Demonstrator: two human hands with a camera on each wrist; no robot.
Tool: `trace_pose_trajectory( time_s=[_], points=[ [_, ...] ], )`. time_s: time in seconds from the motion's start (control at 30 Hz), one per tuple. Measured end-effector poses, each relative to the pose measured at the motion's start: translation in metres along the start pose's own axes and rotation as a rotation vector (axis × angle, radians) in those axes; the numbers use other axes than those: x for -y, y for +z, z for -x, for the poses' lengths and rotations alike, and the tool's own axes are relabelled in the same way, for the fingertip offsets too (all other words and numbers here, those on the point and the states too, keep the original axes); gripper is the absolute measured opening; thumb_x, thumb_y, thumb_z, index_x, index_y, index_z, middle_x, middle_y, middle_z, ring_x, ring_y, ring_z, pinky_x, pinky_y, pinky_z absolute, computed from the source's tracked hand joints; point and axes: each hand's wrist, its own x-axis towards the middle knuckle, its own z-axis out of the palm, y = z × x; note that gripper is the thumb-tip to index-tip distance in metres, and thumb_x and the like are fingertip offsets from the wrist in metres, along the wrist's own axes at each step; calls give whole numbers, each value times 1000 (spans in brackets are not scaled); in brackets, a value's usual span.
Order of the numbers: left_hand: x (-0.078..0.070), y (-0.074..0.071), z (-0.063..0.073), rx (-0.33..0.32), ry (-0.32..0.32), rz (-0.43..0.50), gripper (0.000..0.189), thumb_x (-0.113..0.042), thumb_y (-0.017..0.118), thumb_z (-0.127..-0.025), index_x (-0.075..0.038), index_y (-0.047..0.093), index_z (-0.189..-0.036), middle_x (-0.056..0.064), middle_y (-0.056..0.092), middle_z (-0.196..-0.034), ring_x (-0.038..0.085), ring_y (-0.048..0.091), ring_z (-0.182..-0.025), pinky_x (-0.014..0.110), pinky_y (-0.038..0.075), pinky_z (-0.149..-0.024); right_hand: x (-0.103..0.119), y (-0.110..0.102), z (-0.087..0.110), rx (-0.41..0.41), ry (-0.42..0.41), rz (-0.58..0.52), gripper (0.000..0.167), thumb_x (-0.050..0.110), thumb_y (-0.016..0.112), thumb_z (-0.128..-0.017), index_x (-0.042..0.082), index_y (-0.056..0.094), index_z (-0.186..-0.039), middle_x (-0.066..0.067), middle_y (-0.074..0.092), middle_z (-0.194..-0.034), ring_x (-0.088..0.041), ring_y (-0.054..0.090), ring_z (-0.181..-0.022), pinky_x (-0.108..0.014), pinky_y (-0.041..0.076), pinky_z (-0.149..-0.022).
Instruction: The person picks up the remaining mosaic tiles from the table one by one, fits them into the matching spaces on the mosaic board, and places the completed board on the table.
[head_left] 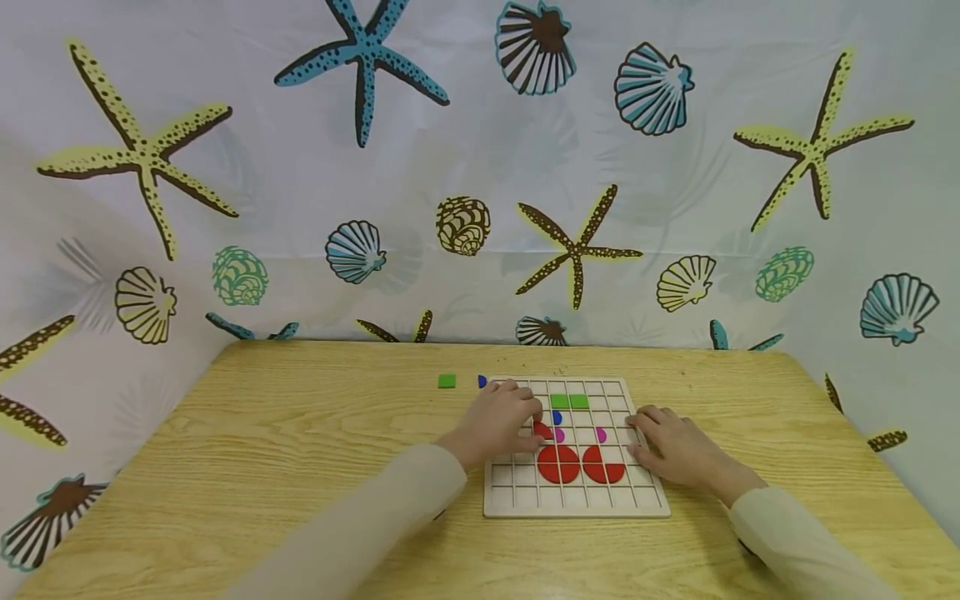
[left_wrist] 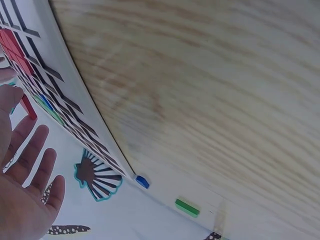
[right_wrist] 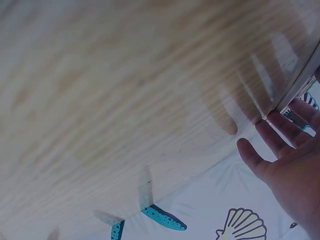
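My left hand pinches a red quarter-circle tile between thumb and index finger, over the left half of a white gridded board. That tile overlaps the cells just left of a pink half-circle. Below it on the grid lies a full red circle, beside a red circle lacking its upper right quarter. My right hand rests with extended fingers along the board's right edge. Two green squares, a blue half-circle and a second pink half-circle also lie on the grid.
A loose green square lies on the wooden table, beyond the board's far left corner. Next to that corner sits a blue half-circle piece. A curtain printed with shells and starfish hangs behind the table and at its sides.
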Motion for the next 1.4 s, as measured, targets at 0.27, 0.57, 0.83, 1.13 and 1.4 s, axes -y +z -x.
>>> trace_pose_trajectory(
  time_s=[0.27,0.57,0.83,1.13,1.4],
  points=[
    [-18,3,-7,-21,48,8,25,-43,62,-83,-22,65,-95,-7,63,-100,14,50,-91,33,41,-82,2,-1,0,-13,-4,-1,38,28,53,-90,6,54,-121,-13,52,-121,-34,51,-110,-54,42,-85],
    [-40,7,-16,-34,76,2,23,-45,62,-82,-24,64,-91,-11,61,-90,10,46,-82,28,39,-78,2,0,0,-29,-4,-3,37,28,54,-90,7,55,-120,-11,53,-120,-32,52,-108,-52,43,-83],
    [-55,11,-25,-32,81,-7,24,-45,62,-82,-24,65,-93,-10,63,-97,12,52,-91,34,43,-86,2,0,0,-34,-4,4,37,28,54,-90,7,54,-120,-12,53,-120,-32,52,-108,-53,43,-82],
    [-68,16,-35,-29,78,-32,24,-47,62,-81,-25,65,-91,-11,60,-91,11,52,-92,31,41,-85,4,0,0,-36,-1,5,37,27,54,-90,6,54,-120,-13,52,-120,-32,52,-107,-53,43,-82],
    [-74,17,-41,-34,61,-67,25,-49,61,-81,-25,64,-86,-10,59,-88,11,49,-84,29,40,-77,5,0,1,-49,-7,12,36,26,55,-89,5,55,-119,-13,53,-119,-32,53,-105,-53,44,-80]
  ],
)
